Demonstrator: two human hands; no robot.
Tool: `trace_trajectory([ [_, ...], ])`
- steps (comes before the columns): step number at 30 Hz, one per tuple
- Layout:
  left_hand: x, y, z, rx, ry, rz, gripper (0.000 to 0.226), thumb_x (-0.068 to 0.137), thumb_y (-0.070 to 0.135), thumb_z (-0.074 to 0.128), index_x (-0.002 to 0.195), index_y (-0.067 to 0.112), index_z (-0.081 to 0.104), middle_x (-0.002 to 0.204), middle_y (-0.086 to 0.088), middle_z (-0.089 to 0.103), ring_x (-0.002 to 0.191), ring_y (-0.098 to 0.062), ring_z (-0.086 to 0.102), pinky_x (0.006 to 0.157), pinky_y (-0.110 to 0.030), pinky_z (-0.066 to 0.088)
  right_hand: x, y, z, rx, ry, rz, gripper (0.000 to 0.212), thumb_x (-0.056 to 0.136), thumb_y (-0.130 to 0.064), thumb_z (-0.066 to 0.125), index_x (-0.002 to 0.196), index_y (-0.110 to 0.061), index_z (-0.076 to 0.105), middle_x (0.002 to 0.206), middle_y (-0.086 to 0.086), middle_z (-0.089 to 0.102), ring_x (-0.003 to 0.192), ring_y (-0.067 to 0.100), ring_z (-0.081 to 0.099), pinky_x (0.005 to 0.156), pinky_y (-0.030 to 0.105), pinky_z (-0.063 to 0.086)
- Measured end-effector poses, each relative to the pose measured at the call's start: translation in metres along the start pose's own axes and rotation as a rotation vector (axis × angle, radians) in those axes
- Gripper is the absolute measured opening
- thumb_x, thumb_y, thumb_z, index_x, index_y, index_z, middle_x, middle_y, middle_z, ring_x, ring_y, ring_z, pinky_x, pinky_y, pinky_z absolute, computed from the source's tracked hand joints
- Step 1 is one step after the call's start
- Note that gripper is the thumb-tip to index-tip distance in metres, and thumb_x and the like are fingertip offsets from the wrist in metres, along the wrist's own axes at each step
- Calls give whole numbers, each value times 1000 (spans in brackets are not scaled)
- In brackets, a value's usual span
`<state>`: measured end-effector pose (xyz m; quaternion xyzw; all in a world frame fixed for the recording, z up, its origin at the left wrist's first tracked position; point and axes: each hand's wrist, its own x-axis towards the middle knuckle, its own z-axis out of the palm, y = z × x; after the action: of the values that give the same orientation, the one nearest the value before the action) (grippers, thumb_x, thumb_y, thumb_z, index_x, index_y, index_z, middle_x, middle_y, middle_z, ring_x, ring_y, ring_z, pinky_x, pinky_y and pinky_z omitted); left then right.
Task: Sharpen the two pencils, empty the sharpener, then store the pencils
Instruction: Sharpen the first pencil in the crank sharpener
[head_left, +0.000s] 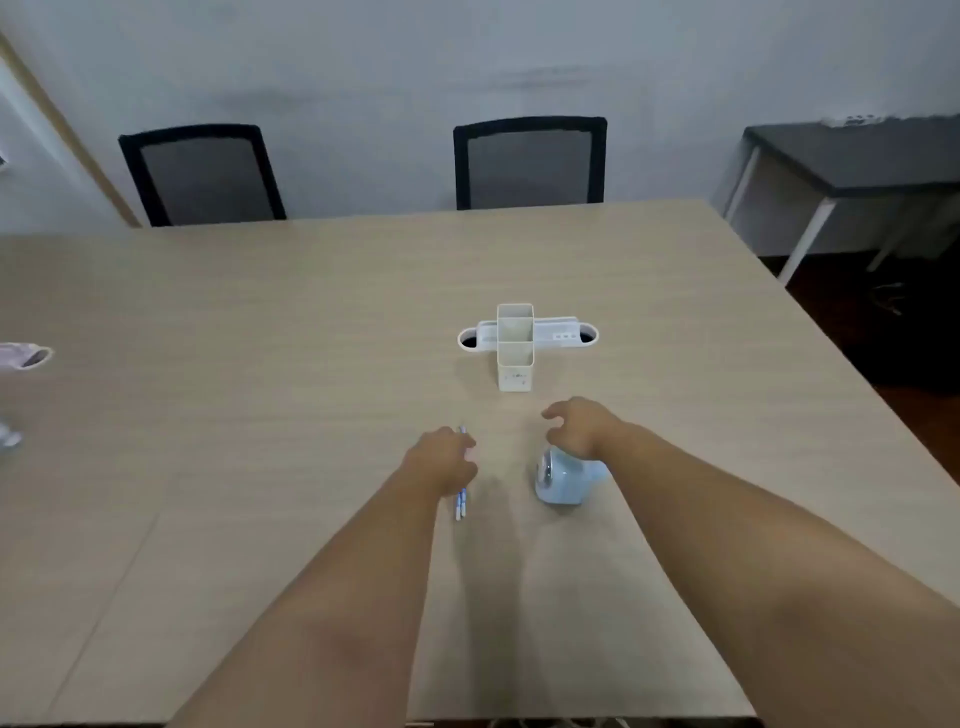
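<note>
The left hand (441, 460) lies palm-down over the two pencils (461, 501), which rest side by side on the worktop (260, 415), ends showing beyond the hand at both sides. Its fingers (466, 441) curl down onto the pencils; whether they already pinch them cannot be told from this view.

The step in hand appears to be picking up a pencil for sharpening. Take one pencil only, gripped near its middle, so the blunt end can be aligned with the sharpener's entry hole. Steady the sharpener body before inserting.

The sharpener (558, 480), light blue, stands just right of the pencils. The right hand (576, 428) hovers above its far side, wrist partly covering it, fingers loosely curled and grasping nothing. Both forearms extend forward, nearly parallel.

The white pencil holder (515, 345) stands farther back on the worktop, well apart from both hands, with empty upright compartments.
</note>
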<state>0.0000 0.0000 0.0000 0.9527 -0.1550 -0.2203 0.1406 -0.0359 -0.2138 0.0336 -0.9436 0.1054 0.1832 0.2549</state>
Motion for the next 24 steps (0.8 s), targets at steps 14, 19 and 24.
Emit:
trace_trajectory([
  [14,3,-15,64,-68,147,-153,27,87,17,52,110,5,57,108,-21,57,101,-38,58,84,-40,48,-21,40,49,252,89,-43,56,82,-27,63,134,-25,44,135,8,48,125,24,45,105,31,32],
  [19,4,-15,60,-368,158,-386,27,74,11,66,100,4,60,98,-15,67,91,-32,64,69,-32,51,-19,48,56,311,77,-23,56,82,-44,61,133,-38,39,130,6,49,119,23,47,100,30,34],
  [24,5,-16,56,-530,74,-498,30,62,10,75,90,4,65,87,-11,71,80,-27,68,72,-35,59,-17,48,54,309,50,-42,56,81,-44,63,132,-40,39,132,3,49,120,22,46,100,30,35],
])
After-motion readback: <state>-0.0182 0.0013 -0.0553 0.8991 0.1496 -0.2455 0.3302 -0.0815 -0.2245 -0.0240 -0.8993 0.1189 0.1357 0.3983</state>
